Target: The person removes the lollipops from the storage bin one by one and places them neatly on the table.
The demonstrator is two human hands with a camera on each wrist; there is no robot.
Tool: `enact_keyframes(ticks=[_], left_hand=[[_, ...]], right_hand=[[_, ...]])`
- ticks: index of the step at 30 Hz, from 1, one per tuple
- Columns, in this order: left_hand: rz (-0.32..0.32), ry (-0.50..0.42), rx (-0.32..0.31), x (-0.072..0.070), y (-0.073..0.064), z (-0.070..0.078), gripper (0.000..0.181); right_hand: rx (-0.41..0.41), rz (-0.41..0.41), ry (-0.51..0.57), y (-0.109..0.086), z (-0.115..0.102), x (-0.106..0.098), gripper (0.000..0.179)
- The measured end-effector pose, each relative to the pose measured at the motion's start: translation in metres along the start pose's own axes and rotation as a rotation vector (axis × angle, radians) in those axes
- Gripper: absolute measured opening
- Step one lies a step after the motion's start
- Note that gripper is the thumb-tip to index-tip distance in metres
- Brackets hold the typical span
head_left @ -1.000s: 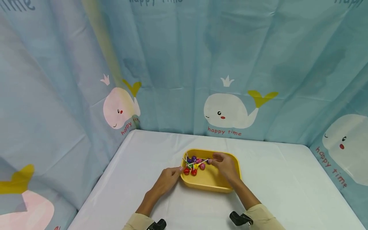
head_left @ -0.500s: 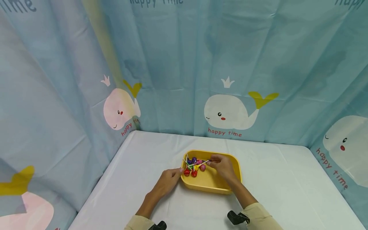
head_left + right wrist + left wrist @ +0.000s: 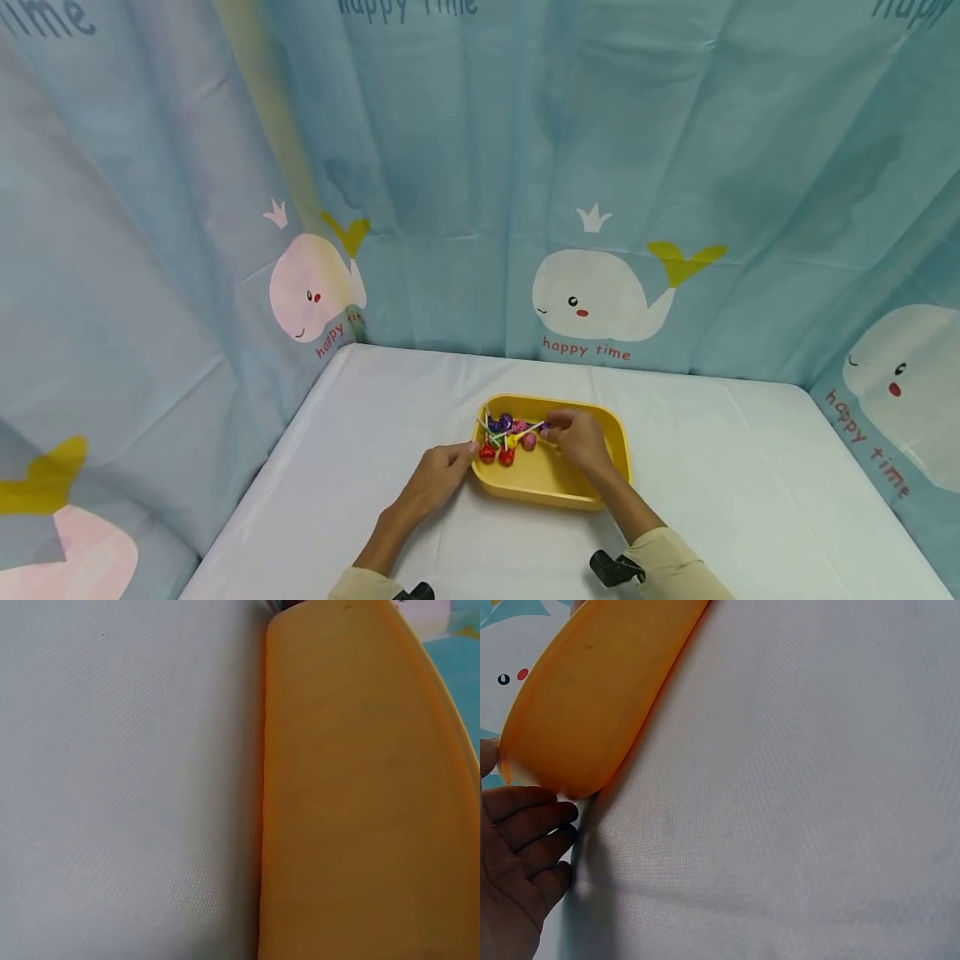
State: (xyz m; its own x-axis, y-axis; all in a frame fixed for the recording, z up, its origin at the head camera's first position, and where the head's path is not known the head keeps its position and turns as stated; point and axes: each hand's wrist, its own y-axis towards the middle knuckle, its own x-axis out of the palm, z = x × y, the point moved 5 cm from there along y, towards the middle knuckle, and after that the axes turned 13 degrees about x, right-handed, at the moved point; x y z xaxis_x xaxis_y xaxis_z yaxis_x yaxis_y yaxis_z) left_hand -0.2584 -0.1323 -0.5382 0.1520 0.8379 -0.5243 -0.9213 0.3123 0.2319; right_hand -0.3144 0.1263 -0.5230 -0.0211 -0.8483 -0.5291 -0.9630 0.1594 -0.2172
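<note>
In the head view a shallow yellow tray (image 3: 540,497) holds several lollipops with white sticks, bunched in its left part. Two red lollipops (image 3: 497,456) lie nearest the front, with purple, pink, green and yellow ones behind. My left hand (image 3: 438,475) grips the tray's left end, thumb at the rim; in the left wrist view its other fingers (image 3: 536,825) lie against the outside of the wall. Over the tray's middle, my right hand (image 3: 581,440) pinches a purple lollipop (image 3: 545,428), its fingertips partly covering it. The right wrist view shows only the tray's outer wall and the cloth.
A white cloth (image 3: 720,483) covers the table under the tray. Blue curtains (image 3: 450,292) printed with whales stand along the back and both sides. A black wrist strap (image 3: 617,568) sits at each sleeve.
My right hand has closed its fingers at the purple lollipop and shifted slightly left. The left hand keeps its place on the tray, which stays put.
</note>
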Motion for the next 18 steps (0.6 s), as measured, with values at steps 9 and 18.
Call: enact_keyframes(ticks=[9, 18], left_hand=[[0.007, 0.009, -0.010, 0.0000, -0.0003, 0.0003, 0.058], [0.004, 0.008, -0.004, 0.0008, -0.0009, 0.0003, 0.058]], right_hand=[[-0.027, 0.011, -0.059, 0.0039, -0.0014, 0.0037, 0.021], [-0.043, 0.009, -0.097, 0.0033, -0.0015, 0.0056, 0.014]])
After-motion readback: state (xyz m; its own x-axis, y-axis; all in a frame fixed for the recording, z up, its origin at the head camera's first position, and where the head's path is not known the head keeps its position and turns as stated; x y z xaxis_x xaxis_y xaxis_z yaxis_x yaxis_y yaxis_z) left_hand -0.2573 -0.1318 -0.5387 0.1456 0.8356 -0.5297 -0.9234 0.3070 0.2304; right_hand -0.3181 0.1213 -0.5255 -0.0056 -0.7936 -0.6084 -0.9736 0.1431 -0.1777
